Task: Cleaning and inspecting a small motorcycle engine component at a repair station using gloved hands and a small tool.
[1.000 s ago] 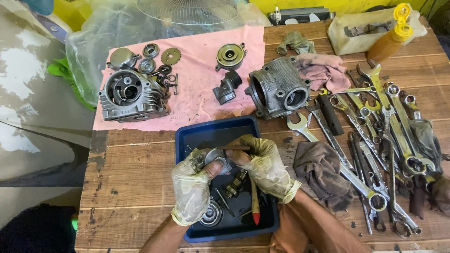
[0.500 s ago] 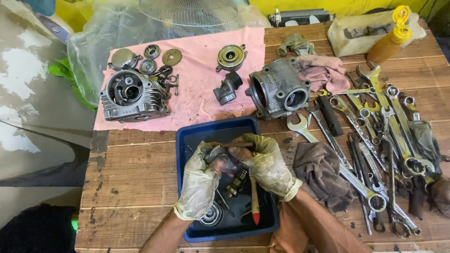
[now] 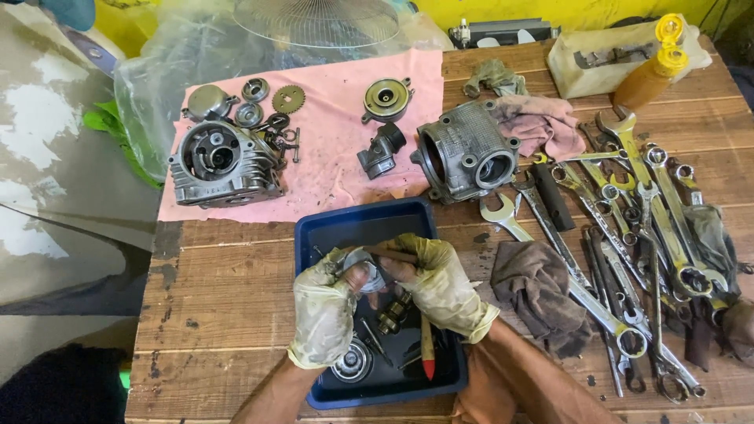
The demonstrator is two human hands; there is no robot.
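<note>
Both my hands wear dirty yellowish gloves and meet over a dark blue tray (image 3: 314, 235) at the near edge of the wooden table. My left hand (image 3: 323, 308) grips a small round metal part (image 3: 363, 271), thumb on top. My right hand (image 3: 440, 283) holds a thin brown stick-like tool (image 3: 390, 253) against that part. Below them in the tray lie a round bearing-like part (image 3: 351, 363), small metal pieces and a red-tipped stick (image 3: 427, 355).
A pink cloth (image 3: 330, 169) carries a finned engine head (image 3: 224, 162), gears, caps and a small elbow part (image 3: 381, 151). An engine cylinder (image 3: 466, 151) sits beside it. Several wrenches (image 3: 628, 235), dark rags (image 3: 542, 286), a yellow-capped bottle (image 3: 652, 71) lie right.
My hands have shifted a little over the tray, turning the small metal part between them. Everything else on the table is as before.
</note>
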